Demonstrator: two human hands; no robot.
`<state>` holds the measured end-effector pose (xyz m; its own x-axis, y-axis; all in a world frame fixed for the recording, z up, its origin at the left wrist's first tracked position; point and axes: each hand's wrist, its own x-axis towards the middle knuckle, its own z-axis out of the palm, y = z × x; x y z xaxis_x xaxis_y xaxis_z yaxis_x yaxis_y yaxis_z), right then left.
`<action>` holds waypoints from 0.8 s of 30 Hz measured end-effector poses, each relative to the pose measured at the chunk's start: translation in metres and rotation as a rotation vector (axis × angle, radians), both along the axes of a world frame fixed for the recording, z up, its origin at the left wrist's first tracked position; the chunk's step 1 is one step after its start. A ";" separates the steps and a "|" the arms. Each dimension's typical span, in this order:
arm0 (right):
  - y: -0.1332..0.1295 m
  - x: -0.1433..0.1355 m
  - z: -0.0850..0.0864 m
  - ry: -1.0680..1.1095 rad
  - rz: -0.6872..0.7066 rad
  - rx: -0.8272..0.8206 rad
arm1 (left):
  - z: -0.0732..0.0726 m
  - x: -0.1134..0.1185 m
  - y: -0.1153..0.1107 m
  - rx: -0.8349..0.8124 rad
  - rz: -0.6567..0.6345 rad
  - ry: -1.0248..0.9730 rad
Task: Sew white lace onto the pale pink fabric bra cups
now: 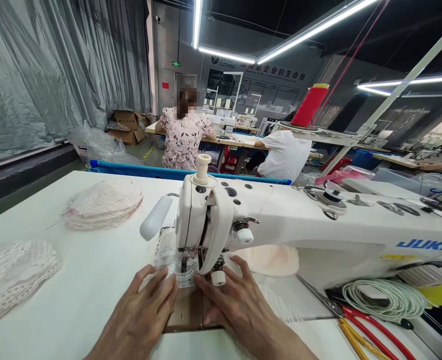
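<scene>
A white lace fabric piece with an eyelet edge lies under the presser foot of a white sewing machine. My left hand rests fingers-down on the left of the lace, its fingers stretched forward and not gripping. On the other side, my right hand has its fingers spread, with fingertips by the right edge of the lace and partly behind the machine's tension knob. The needle tip cannot be made out. A pale peach fabric piece lies under the machine arm, beyond my right hand.
Stacked lace pieces and another lace pile lie on the left of the table. At right are scissors with red handles, yellow-handled snips and coiled pale cord. Other people sit at machines beyond.
</scene>
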<state>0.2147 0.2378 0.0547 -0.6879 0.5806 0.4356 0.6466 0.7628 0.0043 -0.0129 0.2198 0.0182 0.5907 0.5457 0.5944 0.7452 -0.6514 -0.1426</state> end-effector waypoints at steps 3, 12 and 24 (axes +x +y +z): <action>0.002 0.001 -0.001 -0.037 -0.004 0.028 | -0.001 -0.001 0.005 0.002 0.027 -0.007; 0.000 -0.002 -0.004 0.026 -0.029 0.045 | 0.015 -0.017 0.022 -0.055 0.048 -0.108; -0.006 -0.013 0.012 0.134 0.133 0.117 | 0.056 -0.042 -0.032 -0.339 0.096 -0.121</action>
